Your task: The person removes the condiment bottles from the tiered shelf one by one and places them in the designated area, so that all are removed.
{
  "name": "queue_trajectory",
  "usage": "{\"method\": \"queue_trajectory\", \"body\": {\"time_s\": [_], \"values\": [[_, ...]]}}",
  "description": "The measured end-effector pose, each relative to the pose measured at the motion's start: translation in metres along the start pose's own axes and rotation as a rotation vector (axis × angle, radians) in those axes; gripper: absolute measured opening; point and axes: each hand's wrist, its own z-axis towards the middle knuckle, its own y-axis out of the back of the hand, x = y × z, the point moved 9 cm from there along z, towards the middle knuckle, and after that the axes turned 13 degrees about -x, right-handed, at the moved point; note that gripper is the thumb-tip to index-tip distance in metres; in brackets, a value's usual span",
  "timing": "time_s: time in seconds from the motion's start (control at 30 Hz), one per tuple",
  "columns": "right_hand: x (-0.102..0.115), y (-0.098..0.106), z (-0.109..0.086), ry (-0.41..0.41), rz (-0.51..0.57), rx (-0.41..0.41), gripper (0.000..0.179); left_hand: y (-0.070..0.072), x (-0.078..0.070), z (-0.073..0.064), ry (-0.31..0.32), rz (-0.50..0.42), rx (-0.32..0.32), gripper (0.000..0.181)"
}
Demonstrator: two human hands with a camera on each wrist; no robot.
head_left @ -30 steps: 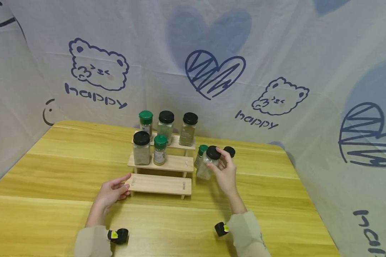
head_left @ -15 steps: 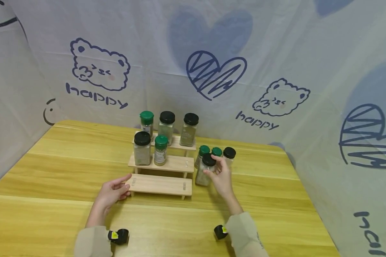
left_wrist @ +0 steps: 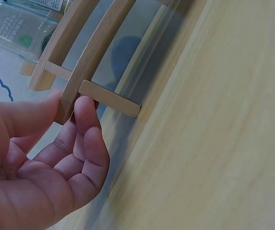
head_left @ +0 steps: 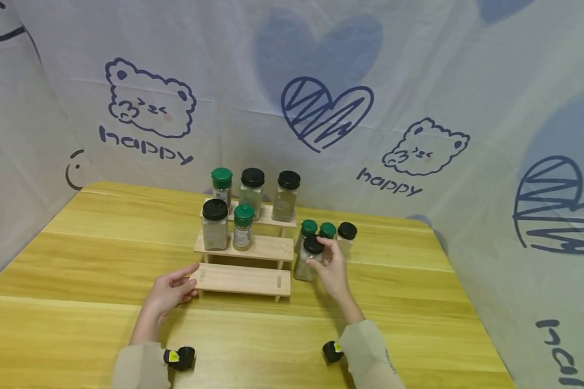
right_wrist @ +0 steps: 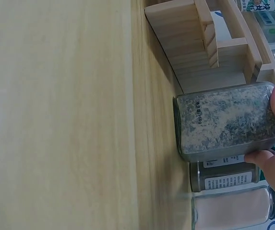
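Observation:
My right hand (head_left: 334,270) pinches a spice jar (head_left: 304,268) with a black cap between thumb and fingers, high on the jar. It stands nearly upright just right of the rack. Through its clear wall in the right wrist view, the jar (right_wrist: 223,124) shows a speckled grey seasoning; its base is right at the tabletop. On the other side, my left hand (head_left: 169,292) grips the left end of the lowest step of a three-step wooden rack (head_left: 240,279). In the left wrist view, thumb and fingers close around the end of that wooden step (left_wrist: 75,88).
Behind the held jar stand two green-capped jars (head_left: 327,229) and a black-capped jar (head_left: 347,232). Three jars line the top step, among them a black-capped one (head_left: 285,197). The middle step bears a black-capped jar (head_left: 215,229) and a green-capped jar (head_left: 243,229). A printed cloth hangs behind the table.
My right hand has brought the jar left and toward me, from tilted to more upright. A second green cap behind it has come into view. The left hand stays put on the rack.

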Motion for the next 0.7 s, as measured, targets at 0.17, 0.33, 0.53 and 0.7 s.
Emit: {"method": "queue_trajectory", "body": {"time_s": [0.17, 0.33, 0.53, 0.7], "values": [[-0.01, -0.001, 0.001, -0.003, 0.001, 0.008, 0.052, 0.001, -0.001, 0.0, 0.003, 0.005, -0.004, 0.043], [-0.008, -0.003, 0.001, 0.021, 0.033, 0.02, 0.051, 0.001, -0.001, -0.001, 0.007, 0.003, -0.001, 0.044], [-0.002, -0.004, 0.002, 0.03, 0.043, 0.023, 0.05, 0.001, -0.001, -0.002, 0.003, -0.012, 0.004, 0.044], [0.012, -0.004, 0.0, 0.025, 0.035, 0.017, 0.049, 0.0, 0.0, -0.002, -0.023, -0.073, 0.026, 0.044]]}}
